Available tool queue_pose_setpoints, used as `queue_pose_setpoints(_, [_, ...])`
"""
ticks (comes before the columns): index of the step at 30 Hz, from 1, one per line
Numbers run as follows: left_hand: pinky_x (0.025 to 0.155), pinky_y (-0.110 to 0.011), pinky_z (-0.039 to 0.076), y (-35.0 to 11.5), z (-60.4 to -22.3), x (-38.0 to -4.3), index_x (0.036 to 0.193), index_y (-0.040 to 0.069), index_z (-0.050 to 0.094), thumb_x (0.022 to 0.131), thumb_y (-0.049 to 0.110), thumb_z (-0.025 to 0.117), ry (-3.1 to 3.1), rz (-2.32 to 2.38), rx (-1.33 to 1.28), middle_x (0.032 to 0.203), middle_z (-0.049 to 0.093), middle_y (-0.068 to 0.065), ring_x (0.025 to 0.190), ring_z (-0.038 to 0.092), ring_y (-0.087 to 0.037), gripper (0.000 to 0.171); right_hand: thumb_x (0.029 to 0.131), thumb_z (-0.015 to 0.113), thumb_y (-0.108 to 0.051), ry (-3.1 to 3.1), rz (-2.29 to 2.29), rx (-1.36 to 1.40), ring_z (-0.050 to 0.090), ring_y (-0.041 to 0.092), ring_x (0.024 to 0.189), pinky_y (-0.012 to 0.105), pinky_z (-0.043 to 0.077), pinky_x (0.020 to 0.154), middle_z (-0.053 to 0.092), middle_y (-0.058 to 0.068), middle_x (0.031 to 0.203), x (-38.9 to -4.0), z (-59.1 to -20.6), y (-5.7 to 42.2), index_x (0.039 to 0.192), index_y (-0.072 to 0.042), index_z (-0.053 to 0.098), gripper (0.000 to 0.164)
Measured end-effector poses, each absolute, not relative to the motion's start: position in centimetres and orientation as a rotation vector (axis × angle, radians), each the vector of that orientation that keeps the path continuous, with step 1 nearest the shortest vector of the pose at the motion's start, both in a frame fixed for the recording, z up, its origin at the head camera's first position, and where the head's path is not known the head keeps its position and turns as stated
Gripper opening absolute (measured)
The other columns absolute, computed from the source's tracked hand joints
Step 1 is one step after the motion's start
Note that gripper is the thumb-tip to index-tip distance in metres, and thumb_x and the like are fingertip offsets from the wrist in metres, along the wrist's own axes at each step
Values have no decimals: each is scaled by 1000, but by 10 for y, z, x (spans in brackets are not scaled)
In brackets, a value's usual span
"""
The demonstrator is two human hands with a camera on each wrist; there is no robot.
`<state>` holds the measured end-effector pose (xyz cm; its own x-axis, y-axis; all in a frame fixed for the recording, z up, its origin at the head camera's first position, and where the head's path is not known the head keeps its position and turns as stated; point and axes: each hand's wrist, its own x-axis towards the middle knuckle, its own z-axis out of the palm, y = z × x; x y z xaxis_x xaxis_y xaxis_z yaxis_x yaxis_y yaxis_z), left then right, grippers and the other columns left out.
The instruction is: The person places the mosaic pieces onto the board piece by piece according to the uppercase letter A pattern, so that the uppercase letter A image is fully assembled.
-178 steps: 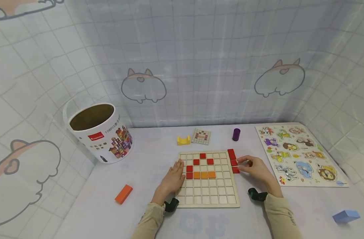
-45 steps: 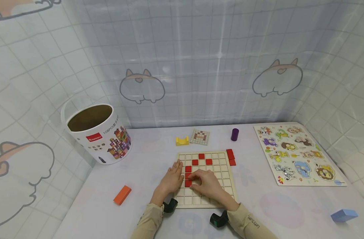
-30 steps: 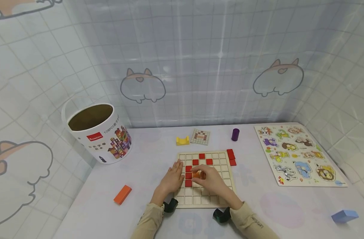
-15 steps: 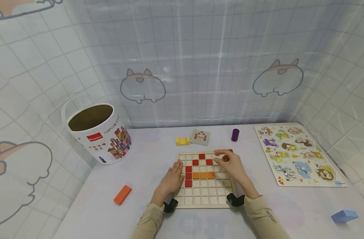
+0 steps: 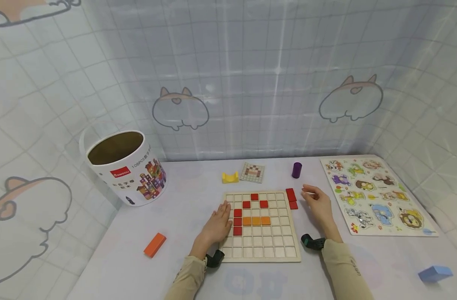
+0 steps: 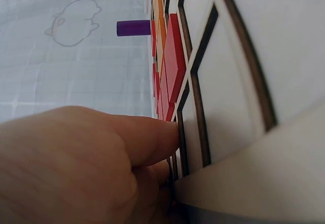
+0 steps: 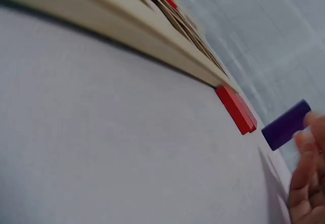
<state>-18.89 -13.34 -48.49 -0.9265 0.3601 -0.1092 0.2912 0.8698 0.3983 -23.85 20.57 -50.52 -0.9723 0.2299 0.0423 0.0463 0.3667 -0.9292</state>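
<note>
My left hand [image 5: 216, 225] lies with fingers extended on the left edge of the wooden grid board [image 5: 263, 252]; the left wrist view shows the thumb against the frame. Several red tiles [image 5: 237, 231] sit in the board's cells, three of them stacked in a left column. A row of three orange tiles [image 5: 256, 221] runs right from that column. My right hand [image 5: 318, 206] hovers right of the board, fingers loosely bent, nothing visible between them. Just left of it, loose red tiles [image 5: 290, 194] lie along the board's right edge.
A purple cylinder [image 5: 297, 170], pattern card [image 5: 252, 172] and yellow block [image 5: 230, 178] stand behind the board. An animal puzzle [image 5: 378, 196] lies right, a blue block [image 5: 435, 273] near right. At left are a white bucket [image 5: 128, 171] and an orange block [image 5: 155, 245].
A red tile from the board's right side now sits lowest in the left column. My right hand left the board, passing over its top right, and moved right of it. My left hand stayed put.
</note>
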Motion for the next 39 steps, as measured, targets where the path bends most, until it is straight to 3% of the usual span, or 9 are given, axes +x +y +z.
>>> queue_pose_setpoints(7, [118,-57,22,-134,-484,-190,149,-9,24,101,16,44,2866,582,504,159,18,-24,147,20,-41,58,96,60,-20,-2551,1544,-221,53,11,90,15,44,69,65,12,125,-255,-514,209,130,-11,60,35])
queue_pose_setpoints(12, [117,-58,23,-132,-484,-188,149,-9,24,100,16,44,2854,575,516,159,18,-25,147,21,-42,58,89,60,-6,-2653,1364,-107,50,19,82,24,40,68,67,15,115,-260,-518,206,126,-7,62,37])
queue_pose_setpoints(18, [117,-57,23,-133,-485,-186,149,-9,25,100,16,45,2861,567,518,160,18,-24,147,21,-41,59,87,63,-4,-2682,1270,-1,47,17,72,25,35,63,67,13,97,-259,-519,204,125,-8,64,39])
queue_pose_setpoints(25, [118,-57,23,-133,-485,-187,149,-9,24,101,16,44,2865,575,520,160,17,-24,147,21,-41,58,89,60,-4,-2728,1227,65,45,18,69,28,33,61,57,9,76,-264,-519,204,127,-9,63,38])
queue_pose_setpoints(39, [118,-57,23,-132,-486,-188,150,-8,24,101,16,44,2864,576,505,160,17,-24,147,20,-41,58,91,60,-3,-2686,1170,133,44,17,65,25,34,56,59,10,75,-260,-517,203,121,-5,66,31])
